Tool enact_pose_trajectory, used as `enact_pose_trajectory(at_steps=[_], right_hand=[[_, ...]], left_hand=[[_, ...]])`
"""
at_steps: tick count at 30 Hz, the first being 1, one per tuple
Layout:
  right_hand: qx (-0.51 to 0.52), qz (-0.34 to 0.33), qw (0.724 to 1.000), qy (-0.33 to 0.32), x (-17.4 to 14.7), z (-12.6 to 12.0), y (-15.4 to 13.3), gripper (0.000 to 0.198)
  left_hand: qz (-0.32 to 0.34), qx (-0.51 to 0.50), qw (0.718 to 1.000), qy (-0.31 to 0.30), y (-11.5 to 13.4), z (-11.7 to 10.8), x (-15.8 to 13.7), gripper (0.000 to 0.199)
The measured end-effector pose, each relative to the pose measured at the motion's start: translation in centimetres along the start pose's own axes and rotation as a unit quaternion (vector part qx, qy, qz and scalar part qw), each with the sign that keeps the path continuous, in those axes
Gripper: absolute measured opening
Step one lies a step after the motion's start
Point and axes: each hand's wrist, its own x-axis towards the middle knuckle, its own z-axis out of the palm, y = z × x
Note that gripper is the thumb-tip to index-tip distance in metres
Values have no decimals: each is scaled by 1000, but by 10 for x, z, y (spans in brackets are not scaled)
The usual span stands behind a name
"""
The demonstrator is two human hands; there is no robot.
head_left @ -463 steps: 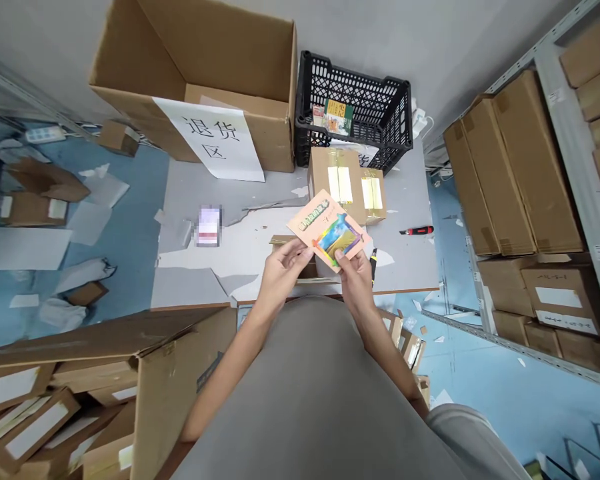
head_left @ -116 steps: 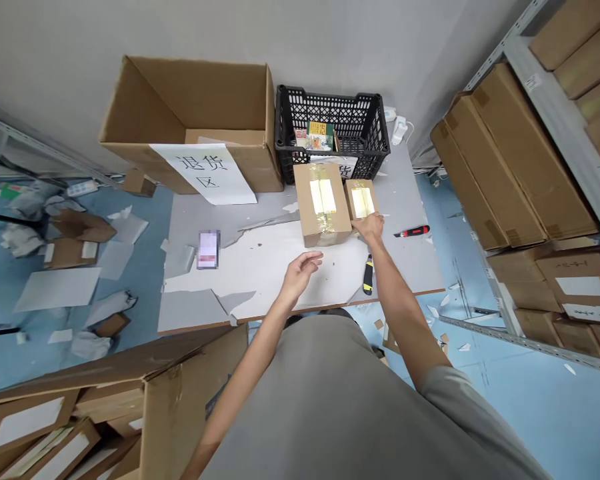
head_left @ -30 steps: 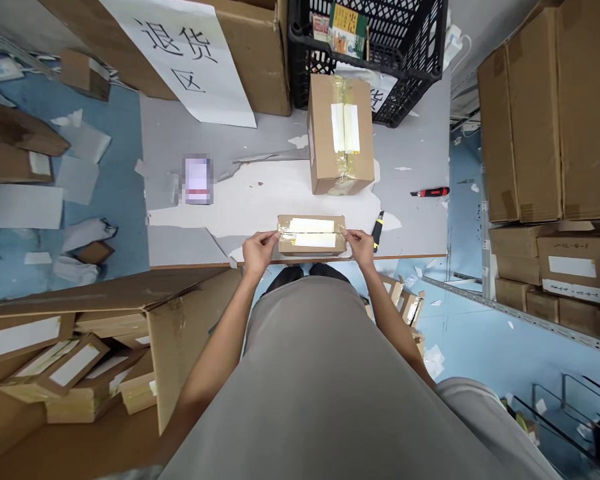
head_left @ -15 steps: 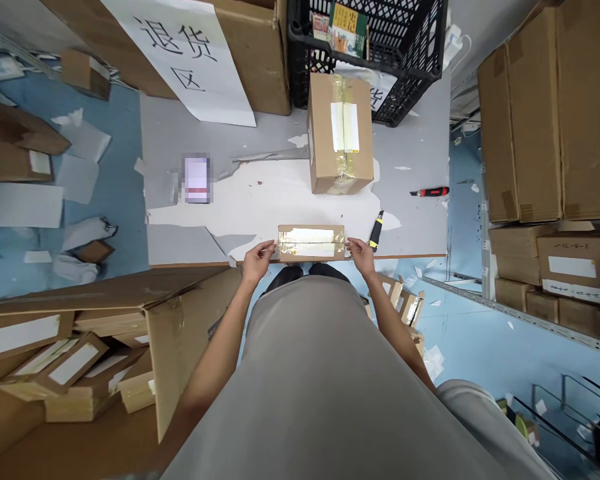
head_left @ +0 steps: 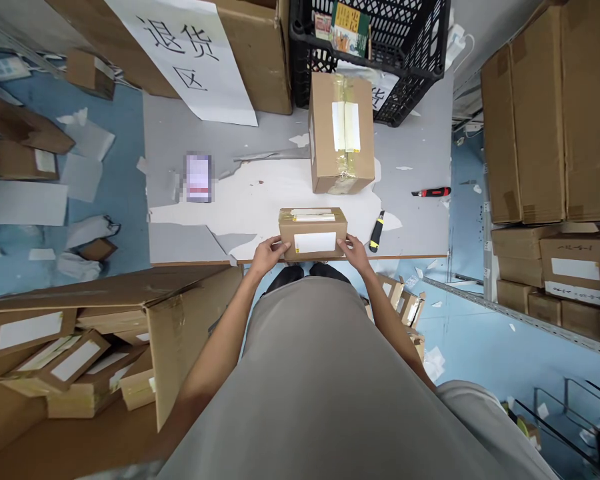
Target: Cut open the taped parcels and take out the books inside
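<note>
A small brown cardboard box (head_left: 300, 230) is at the table's front edge, tilted so that a side with a white label faces me. Clear tape and cut label strips run over its far face. My left hand (head_left: 270, 255) grips its left end, and my right hand (head_left: 354, 252) grips the right end, fingers pressed to the cardboard. Right of the box lies a yellow and black utility knife (head_left: 377, 231). Behind it stands a larger taped cardboard box (head_left: 325, 160) with a white label.
A red and black knife (head_left: 431, 192) lies at the table's right. A blurred phone-like item (head_left: 199, 178) is at left. Behind stand a black crate (head_left: 405, 87) and a big carton with a paper sign (head_left: 190, 67). An open carton (head_left: 195, 327) of boxes is at lower left.
The small box has been tipped away from me, so its labelled near side now shows. Both hands have closed in on its ends.
</note>
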Motion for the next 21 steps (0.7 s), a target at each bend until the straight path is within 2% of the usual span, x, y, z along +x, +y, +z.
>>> enact_pose_trajectory(at_steps=[3, 6, 10, 15, 18, 21], right_hand=[[-22, 17, 999, 21, 16, 2, -6, 69], [-16, 14, 1000, 14, 23, 2, -7, 63], [-1, 13, 1000, -8, 15, 0, -3, 59], [43, 2, 999, -30, -1, 3, 0, 67], [54, 1, 998, -18, -5, 2, -3, 70], [58, -6, 998, 16, -5, -3, -10, 66]], left_hand=[[-5, 7, 1000, 22, 7, 3, 7, 61], [-3, 5, 1000, 29, 9, 8, 10, 59], [-18, 7, 1000, 23, 5, 11, 5, 56], [-31, 6, 999, 13, 1, 9, -5, 59], [-22, 3, 1000, -1, 1, 5, -9, 65], [1, 2, 1000, 26, 5, -1, -12, 56]])
